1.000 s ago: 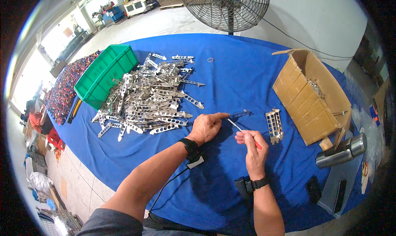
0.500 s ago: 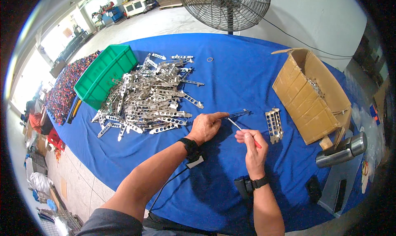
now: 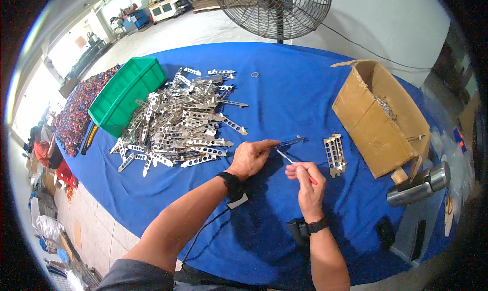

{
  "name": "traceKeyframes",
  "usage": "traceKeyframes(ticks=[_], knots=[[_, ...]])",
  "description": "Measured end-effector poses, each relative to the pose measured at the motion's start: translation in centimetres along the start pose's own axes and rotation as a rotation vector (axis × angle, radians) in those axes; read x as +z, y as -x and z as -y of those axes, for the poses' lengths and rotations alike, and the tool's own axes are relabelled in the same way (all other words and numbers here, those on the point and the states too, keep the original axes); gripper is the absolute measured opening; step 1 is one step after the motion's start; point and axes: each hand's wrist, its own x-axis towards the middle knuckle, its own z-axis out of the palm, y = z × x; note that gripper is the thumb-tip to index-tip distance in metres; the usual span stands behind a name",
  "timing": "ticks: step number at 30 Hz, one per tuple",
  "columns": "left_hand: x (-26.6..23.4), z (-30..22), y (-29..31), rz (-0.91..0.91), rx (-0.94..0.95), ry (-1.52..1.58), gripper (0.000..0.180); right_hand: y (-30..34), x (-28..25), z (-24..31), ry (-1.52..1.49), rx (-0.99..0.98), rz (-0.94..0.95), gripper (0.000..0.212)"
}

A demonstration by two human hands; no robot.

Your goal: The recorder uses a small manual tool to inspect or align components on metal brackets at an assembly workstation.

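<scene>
On the blue cloth lies a slim metal bracket (image 3: 292, 142), hard to see against the cloth. My left hand (image 3: 249, 160) holds its left end under the stretched index finger, the other fingers curled; the thumb is mostly hidden. My right hand (image 3: 309, 183) grips a thin tool (image 3: 285, 157) with a red handle and pale shaft, its tip close to my left index fingertip. I cannot tell whether the tip touches the bracket. To the right, a few metal brackets with round holes (image 3: 334, 156) lie side by side. A large heap of similar brackets (image 3: 178, 118) spreads on the left.
Beside the heap sits a green plastic crate (image 3: 124, 95), next to a mound of small multicoloured pieces (image 3: 84, 108). An open cardboard box (image 3: 373, 123) with metal parts stands right, near a steel flask (image 3: 419, 185). A fan (image 3: 274, 9) stands beyond the table; a rubber band (image 3: 254, 74) lies far back.
My right hand and the tool have drawn back very slightly toward me. My left hand stays at the bracket's end. The whole view has shifted a little.
</scene>
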Motion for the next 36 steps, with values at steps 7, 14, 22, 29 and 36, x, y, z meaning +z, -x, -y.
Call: traceKeyframes(ticks=[7, 14, 22, 29, 36], knots=[[-0.4, -0.6, 0.3, 0.1, -0.05, 0.009, 0.03, -0.2, -0.5, 0.2, -0.017, 0.036, -0.146, 0.023], [-0.2, -0.4, 0.2, 0.018, -0.047, -0.012, 0.029, -2.2, -6.8, 2.3, 0.029, -0.104, -0.503, 0.026], [-0.1, -0.3, 0.2, 0.029, -0.047, -0.038, 0.028, -2.2, -4.0, 1.9, 0.031, -0.015, -0.337, 0.025], [0.1, -0.9, 0.2, 0.056, -0.05, -0.08, 0.029, -2.6, -8.8, 1.4, 0.223, -0.07, -0.568, 0.025], [0.0, 0.2, 0.4, 0.048, -0.051, -0.052, 0.029, -2.5, -6.1, 1.3, 0.017, -0.1, -0.479, 0.026]])
